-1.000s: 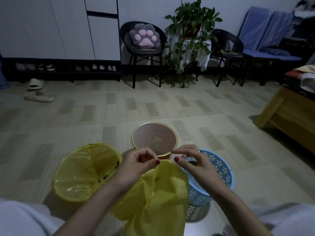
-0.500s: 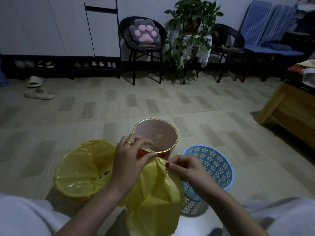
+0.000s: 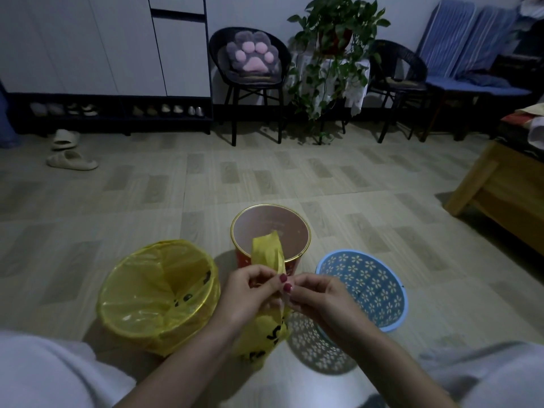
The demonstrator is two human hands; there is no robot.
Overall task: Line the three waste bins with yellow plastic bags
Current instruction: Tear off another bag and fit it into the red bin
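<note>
Three bins stand on the floor in front of me. The left bin point(image 3: 159, 293) has a yellow bag spread over its rim. The middle one is a red round bin point(image 3: 270, 231) with a gold rim and no liner. On the right is a blue perforated basket point(image 3: 365, 287), bare inside. A second yellow plastic bag point(image 3: 266, 325) hangs between my hands, its handle loop sticking up in front of the red bin. My left hand point(image 3: 250, 293) and my right hand point(image 3: 316, 295) pinch its top edge close together.
Tiled floor stretches ahead. Slippers point(image 3: 70, 160) lie at the far left by a shoe rack. Black chairs point(image 3: 253, 72) and a potted plant point(image 3: 332, 48) line the back wall. A wooden bed frame point(image 3: 500, 189) juts in from the right.
My hands have drawn together at the bag's top. The bag, bunched wide before, now hangs narrower with a handle loop raised. The view has tilted down slightly.
</note>
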